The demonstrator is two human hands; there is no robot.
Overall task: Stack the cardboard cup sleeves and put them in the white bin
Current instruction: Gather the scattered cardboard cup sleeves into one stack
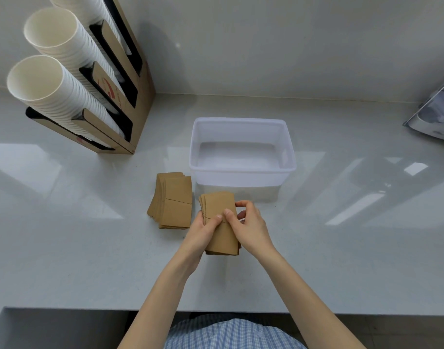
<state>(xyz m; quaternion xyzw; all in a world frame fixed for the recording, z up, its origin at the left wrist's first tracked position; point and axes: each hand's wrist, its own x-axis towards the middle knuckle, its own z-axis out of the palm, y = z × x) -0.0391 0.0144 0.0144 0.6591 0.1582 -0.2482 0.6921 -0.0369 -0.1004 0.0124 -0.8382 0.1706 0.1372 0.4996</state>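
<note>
both hands (231, 229) grip sleeve stack (219, 222), white bin (242, 144) just beyond

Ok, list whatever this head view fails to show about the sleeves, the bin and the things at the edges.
- Held stack of sleeves: its middle and right edge are covered by the left hand and right hand; the count is unreadable.
- Loose pile of sleeves: layers overlap, so no count.
- White bin: near wall is translucent, base blurred.
- Object at the right edge: cropped by the frame, unidentifiable.
- Cup holder: its printing is too small and partly hidden by the cups.
</note>
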